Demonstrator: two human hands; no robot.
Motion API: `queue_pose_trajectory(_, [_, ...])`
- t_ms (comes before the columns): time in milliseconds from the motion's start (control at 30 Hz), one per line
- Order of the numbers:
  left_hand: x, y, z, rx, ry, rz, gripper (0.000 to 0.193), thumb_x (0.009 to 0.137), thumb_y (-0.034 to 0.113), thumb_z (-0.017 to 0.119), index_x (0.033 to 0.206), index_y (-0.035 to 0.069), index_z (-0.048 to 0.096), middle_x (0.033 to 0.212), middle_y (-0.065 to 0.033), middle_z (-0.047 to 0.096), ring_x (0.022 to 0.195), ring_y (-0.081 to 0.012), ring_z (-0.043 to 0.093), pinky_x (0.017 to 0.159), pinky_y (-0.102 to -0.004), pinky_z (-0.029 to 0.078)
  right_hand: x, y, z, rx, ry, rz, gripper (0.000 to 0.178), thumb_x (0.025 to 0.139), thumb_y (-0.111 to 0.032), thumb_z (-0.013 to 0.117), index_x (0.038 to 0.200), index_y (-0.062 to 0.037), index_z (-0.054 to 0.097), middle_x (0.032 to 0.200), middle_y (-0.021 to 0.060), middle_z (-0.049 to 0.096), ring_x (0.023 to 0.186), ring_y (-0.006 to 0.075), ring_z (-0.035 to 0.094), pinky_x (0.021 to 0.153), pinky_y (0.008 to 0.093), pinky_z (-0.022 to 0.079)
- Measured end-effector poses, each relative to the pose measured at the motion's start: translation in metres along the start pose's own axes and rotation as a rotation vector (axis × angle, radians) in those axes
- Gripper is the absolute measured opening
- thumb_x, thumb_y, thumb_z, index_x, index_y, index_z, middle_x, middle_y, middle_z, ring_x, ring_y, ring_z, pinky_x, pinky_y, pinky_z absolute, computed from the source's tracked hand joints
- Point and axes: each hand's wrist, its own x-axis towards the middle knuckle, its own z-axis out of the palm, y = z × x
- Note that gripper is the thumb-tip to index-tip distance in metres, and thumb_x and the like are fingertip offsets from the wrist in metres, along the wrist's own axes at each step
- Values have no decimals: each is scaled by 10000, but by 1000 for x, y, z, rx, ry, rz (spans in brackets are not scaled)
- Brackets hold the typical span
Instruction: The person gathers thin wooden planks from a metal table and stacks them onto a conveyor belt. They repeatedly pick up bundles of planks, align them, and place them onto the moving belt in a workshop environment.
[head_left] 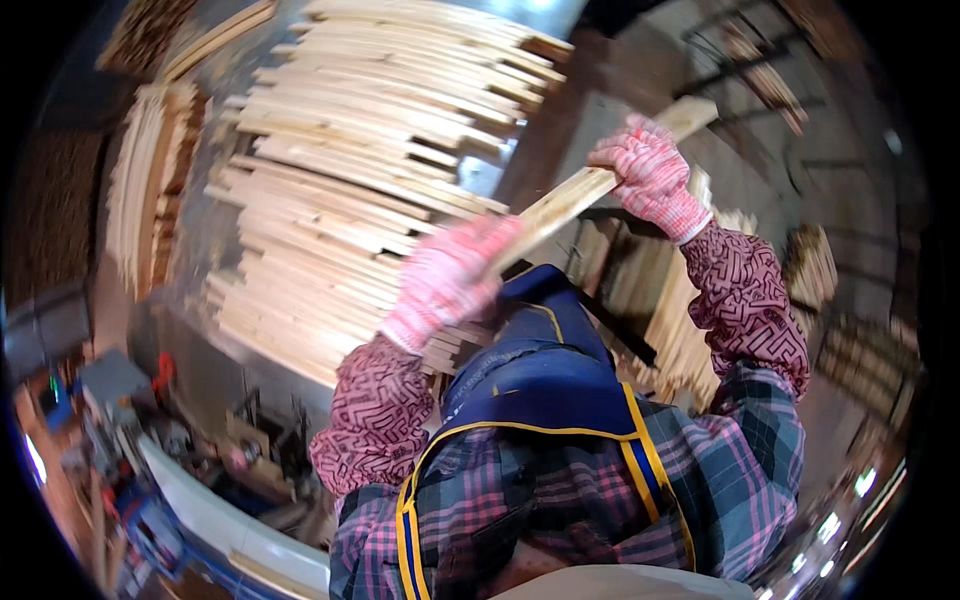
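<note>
Both your gloved hands grip one pale wooden slat.

Your left hand (445, 280), in a pink-and-white knit glove, clasps the lower end of the long pale wooden slat (590, 185); your right hand (650, 170) clasps it near the upper end. The slat slants up to the right, just beside the big stack of pale wooden slats (370, 160). A blue apron with yellow trim (545, 385) hangs below.

A metal-edged work surface (215, 345) carries a tall stack of pale wooden slats (370, 150), layered crosswise, filling the view from ten to twelve o'clock. At nine o'clock a second bundle of slats (150, 185) stands on edge just beside the stack.
</note>
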Motion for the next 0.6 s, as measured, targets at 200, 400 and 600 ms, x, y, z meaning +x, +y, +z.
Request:
queue_pose_trajectory(200, [-26,-1,-32,126,782,-85,523,867,119,760,1345,-2,587,1330,-168,627,1223,-312,589,1060,-432,441,-209,16,-51,-43,158,1392,682,812,-624,699,1189,-56,669,1137,203,687,1060,352,656,896,434,506])
queue_pose_trajectory(400, [-76,-23,41,159,296,-63,597,867,274,773,1386,61,570,1298,-188,633,1204,-325,593,1042,-421,466,-380,-19,18,-54,-27,1847,751,890,-642,559,1312,-21,587,1307,288,591,1218,423,578,1002,492,471])
queue_pose_trajectory(600, [-89,7,72,161,138,-89,607,845,271,768,1380,62,572,1293,-193,631,1192,-370,590,1058,-437,447,-405,-20,115,-95,47,2011,552,913,-525,569,1203,-63,657,1115,263,684,1069,434,654,897,524,518])
